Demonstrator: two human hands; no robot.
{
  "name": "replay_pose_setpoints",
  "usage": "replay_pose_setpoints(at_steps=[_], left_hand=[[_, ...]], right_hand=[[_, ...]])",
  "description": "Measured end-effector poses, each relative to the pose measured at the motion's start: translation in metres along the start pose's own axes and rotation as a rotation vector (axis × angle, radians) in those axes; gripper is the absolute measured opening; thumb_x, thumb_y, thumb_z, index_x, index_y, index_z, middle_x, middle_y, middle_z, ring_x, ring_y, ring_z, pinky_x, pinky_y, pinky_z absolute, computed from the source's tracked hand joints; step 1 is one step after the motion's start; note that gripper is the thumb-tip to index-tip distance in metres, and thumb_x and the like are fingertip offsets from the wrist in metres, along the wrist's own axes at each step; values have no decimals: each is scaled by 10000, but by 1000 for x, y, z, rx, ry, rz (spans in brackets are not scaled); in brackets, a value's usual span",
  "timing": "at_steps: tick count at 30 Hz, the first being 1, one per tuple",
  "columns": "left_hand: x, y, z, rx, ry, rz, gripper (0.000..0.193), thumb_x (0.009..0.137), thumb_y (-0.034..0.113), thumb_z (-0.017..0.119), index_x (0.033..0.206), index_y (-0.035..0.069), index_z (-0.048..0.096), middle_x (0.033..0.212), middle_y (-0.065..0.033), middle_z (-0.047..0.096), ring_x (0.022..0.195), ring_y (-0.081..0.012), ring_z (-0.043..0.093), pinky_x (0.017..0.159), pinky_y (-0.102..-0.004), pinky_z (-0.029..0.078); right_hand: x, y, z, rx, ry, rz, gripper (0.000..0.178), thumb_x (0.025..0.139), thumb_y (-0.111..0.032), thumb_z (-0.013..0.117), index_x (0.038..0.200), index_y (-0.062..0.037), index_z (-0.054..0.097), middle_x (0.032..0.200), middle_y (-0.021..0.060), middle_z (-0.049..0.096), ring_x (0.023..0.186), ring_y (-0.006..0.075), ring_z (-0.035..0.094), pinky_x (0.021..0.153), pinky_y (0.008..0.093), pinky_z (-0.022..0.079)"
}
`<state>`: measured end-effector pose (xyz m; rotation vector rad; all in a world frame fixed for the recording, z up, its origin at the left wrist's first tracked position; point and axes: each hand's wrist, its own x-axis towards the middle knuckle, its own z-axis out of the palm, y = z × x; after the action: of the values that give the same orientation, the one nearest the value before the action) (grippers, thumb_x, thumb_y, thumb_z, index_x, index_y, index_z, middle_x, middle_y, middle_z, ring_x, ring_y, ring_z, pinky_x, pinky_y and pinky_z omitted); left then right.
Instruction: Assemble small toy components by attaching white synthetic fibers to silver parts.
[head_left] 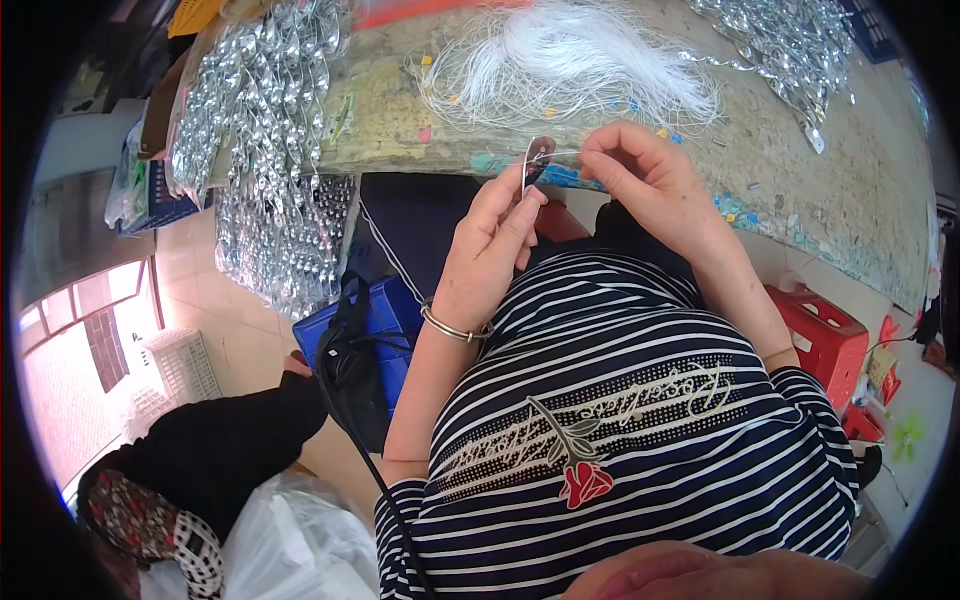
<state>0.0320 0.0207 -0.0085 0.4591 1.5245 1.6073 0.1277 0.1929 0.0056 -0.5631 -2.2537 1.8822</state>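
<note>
My left hand (485, 245) is closed, with thumb and fingers pinching the lower end of a flat, shiny silver strip (538, 160) that stands up above the fingertips. A fine white thread (563, 153) runs from the strip to my right hand (655, 185), whose thumb and forefinger are pinched on it. Whether the thread passes through a hole in the strip is too small to tell. Both hands are at the near edge of the worktable. Just beyond them lies a loose, tangled bundle of white threads (570, 55).
Twisted silver strips (265, 90) hang over the left edge of the worn table (800, 150), and more silver strips (780, 50) lie at the far right. A red stool (820, 340) stands at right. Below left are a blue container (400, 320), a black-clothed person (220, 430) and a plastic bag (300, 540).
</note>
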Motion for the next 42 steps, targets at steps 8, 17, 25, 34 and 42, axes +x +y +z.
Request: replay_pose_setpoints(at_steps=[8,17,25,34,42], left_hand=[[-2,-2,-3,-1,6,4,404,921,95,481,1312,13,418,976,-36,541,656,-41,447,485,-160,372],[-4,-2,-5,-90,23,-33,408,921,135,508,1308,33,429,921,-9,552,660,-28,446,507,-148,380],[-4,-2,-5,-109,4,-58,419,919,135,512,1315,32,422,925,-14,557,648,-23,440,494,-143,376],[-3,-1,-6,-79,-28,-88,399,922,97,474,1307,6,420,980,-48,555,625,-43,438,467,-160,354],[-3,-1,-2,-104,18,-125,412,920,117,490,1321,47,425,778,10,505,555,-21,403,463,-146,333]], right_hand=[[0,2,-1,-15,37,-18,120,898,-131,555,963,-34,582,823,-16,589,770,44,546,686,190,435],[0,5,-8,-30,68,-19,113,899,-136,555,955,-41,582,817,-26,583,760,31,527,673,178,411],[1,6,-9,7,106,-19,100,897,-139,558,929,-46,575,790,-34,571,702,25,481,626,172,388],[0,3,-9,-15,125,-5,104,894,-145,561,923,-47,578,780,-33,574,684,27,476,613,175,392],[2,6,-10,0,124,-15,104,893,-147,564,933,-52,578,782,-34,579,673,24,477,600,171,387]])
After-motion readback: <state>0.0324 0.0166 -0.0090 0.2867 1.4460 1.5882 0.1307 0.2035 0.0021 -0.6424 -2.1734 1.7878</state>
